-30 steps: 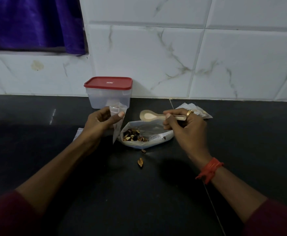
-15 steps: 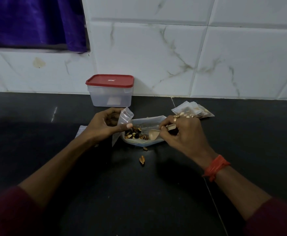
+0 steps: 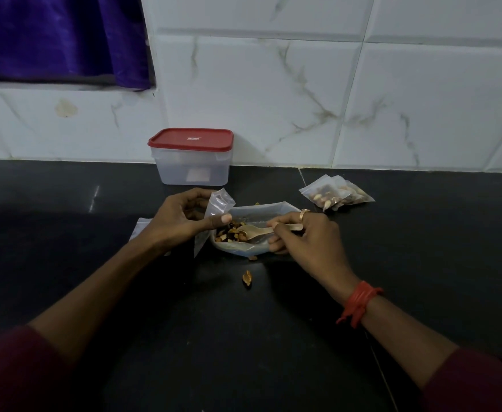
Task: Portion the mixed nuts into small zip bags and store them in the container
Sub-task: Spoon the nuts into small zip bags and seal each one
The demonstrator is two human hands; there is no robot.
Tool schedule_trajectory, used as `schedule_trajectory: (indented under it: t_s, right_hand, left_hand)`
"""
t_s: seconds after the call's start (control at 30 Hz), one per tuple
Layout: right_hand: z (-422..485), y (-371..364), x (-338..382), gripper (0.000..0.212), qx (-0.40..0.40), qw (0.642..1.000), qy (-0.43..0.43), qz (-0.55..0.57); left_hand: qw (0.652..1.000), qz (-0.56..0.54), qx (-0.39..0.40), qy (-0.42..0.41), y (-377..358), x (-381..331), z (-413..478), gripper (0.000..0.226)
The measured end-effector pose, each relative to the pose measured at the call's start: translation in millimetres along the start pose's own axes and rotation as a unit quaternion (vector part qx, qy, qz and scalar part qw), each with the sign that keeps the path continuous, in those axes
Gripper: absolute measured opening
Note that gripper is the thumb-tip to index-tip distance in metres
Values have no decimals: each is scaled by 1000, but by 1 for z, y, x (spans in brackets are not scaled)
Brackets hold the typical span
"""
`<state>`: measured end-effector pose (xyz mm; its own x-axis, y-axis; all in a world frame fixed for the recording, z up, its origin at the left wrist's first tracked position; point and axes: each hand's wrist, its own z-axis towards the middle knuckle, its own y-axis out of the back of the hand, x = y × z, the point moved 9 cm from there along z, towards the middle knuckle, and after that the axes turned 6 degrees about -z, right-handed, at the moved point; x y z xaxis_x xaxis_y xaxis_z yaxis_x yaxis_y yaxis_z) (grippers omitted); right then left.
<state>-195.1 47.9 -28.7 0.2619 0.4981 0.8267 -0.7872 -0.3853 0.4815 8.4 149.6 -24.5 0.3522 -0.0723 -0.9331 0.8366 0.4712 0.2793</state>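
One spoon (image 3: 258, 231), one red-lidded container (image 3: 193, 165)

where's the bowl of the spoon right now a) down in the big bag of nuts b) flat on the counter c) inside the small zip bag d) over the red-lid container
a: the right hand holds the spoon with its bowl dipped among the mixed nuts in the big bag.

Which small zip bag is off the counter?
The clear empty small zip bag pinched upright in the left hand; the nut-filled clear bags lie on the black counter by the white tiled wall at right.
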Motion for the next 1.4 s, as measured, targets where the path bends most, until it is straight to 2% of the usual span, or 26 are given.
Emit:
schedule_trajectory:
  t_s: [0.2,0.33,0.57,0.8,0.87,0.97,1.03,1.23,1.4]
  right_hand:
    - [1,8,14,11,-11,996,51,-76]
    - [-1,6,11,11,9,998,17,-58]
    - [-6,-18,-12,10,72,981,-127,126]
    - [-10,-33,-20,13,107,953,-187,212]
    - [-8,-30,-18,14,105,959,-178,194]
    - [0,-15,-13,14,68,986,-121,92]
    - [1,-11,-11,15,57,991,-103,60]
    - [-5,-26,-22,17,91,966,-179,164]
    - [0,-15,-23,18,63,968,-179,161]
  left_hand:
    - [1000,-2,3,-2,0,-1,0,47]
    - [1000,1,5,4,0,-2,0,47]
    - [1000,-11,0,-1,2,-3,-1,46]
    - [1000,-14,-15,2,4,0,0,50]
    - [1000,-13,-13,3,3,0,0,51]
    - [1000,1,-6,3,1,0,0,48]
    - [1000,2,-5,3,0,-1,0,45]
    - [1000,-13,-3,-2,0,-1,1,44]
    - [1000,-6,-6,-4,2,1,2,47]
